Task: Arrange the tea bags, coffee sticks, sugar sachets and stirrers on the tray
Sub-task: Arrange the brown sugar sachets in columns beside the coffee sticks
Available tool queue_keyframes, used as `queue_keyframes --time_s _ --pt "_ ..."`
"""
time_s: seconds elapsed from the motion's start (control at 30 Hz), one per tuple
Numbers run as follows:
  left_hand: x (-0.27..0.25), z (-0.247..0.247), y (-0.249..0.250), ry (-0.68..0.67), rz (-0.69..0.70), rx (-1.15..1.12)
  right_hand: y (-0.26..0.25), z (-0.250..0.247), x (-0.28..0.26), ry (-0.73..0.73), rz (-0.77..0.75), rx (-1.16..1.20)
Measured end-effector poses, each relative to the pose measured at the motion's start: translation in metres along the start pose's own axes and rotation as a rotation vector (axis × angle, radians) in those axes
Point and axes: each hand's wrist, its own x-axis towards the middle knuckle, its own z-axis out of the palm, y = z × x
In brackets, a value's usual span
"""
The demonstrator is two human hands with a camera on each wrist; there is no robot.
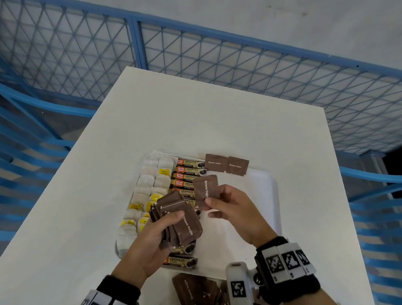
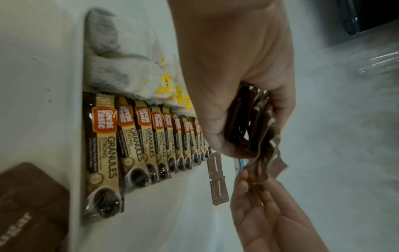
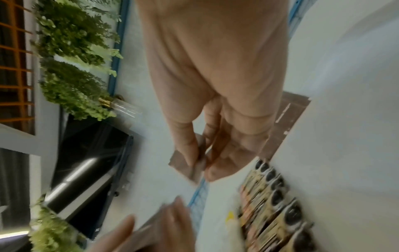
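Brown paper sachet [image 1: 204, 190] is hanging pinched in the right hand [image 1: 233, 210], thumb and fingers closing on its lower end, long axis running roughly up-down w/ the "Brown Sugar" print reading along it. Left hand [image 1: 146, 246] is clutching a fanned stack of sugar sachets [image 1: 181, 222] just beside it, fingers curled round the bundle, both hovering over the white tray [image 1: 265, 200] on the bench [image 1: 197, 111]. Two placed sachets [image 1: 227, 164] are lying side by side at the tray's far edge, ahead of the right grip and slightly to its right, w/ bare tray floor nearer the person, so that hand is prob. the nearer one for the next drop. Tea bags [image 1: 146, 189] are filling the left column, coffee sticks [image 1: 188, 172] the next, approx. done. More sachets [image 1: 195, 291] are waiting on the bench near the body. Stirrers: can't make out any.
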Motion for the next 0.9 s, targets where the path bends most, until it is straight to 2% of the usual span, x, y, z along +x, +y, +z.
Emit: queue_keyframes --time_s 0.2,0.3,0.5,0.9 --pt "0.002 -0.003 0.001 0.037 0.013 -0.038 0.000 -0.038 0.035 0.308 -0.072 -0.297" --pt "0.003 -0.004 0.001 0.054 0.003 -0.037 0.005 -0.051 0.060 0.401 -0.079 -0.429" --pt "0.003 -0.001 0.002 0.053 0.001 -0.086 0.003 -0.054 0.092 0.442 -0.095 -0.610" --pt "0.001 -0.002 0.005 0.006 0.000 -0.142 0.015 -0.040 0.111 0.539 -0.143 -0.646"
